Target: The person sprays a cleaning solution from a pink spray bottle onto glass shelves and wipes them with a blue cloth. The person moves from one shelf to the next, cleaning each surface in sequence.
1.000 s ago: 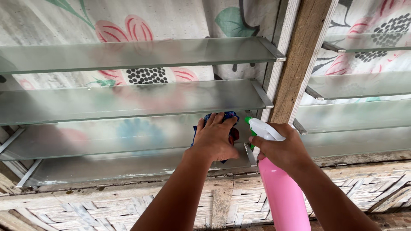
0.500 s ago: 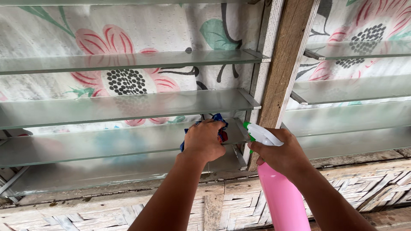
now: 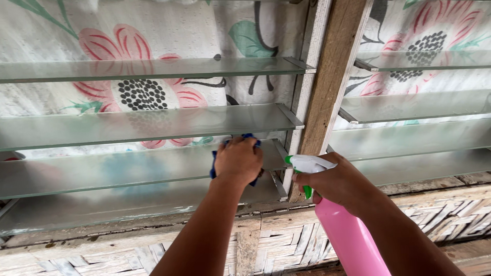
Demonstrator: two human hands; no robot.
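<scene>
My left hand [image 3: 238, 161] presses a blue cloth [image 3: 250, 138] against the right end of a frosted glass louvre slat [image 3: 128, 168], the third one down in the left window. Most of the cloth is hidden under the hand. My right hand [image 3: 335, 184] grips a pink spray bottle [image 3: 350, 240] with a white and green trigger head [image 3: 307, 164]. Its nozzle points left toward the slat's end. The two hands are close together, either side of the wooden post.
A wooden post [image 3: 332, 87] separates two louvre windows with several glass slats each [image 3: 153, 69] [image 3: 419, 105]. A floral curtain [image 3: 138, 30] hangs behind the glass. Below runs a dusty sill [image 3: 128, 225] above a woven bamboo wall [image 3: 286, 250].
The view has tilted down, so the slats sit higher in frame. My left hand with the cloth has stayed at the slat's right end; the bottle hand has kept its place beside it.
</scene>
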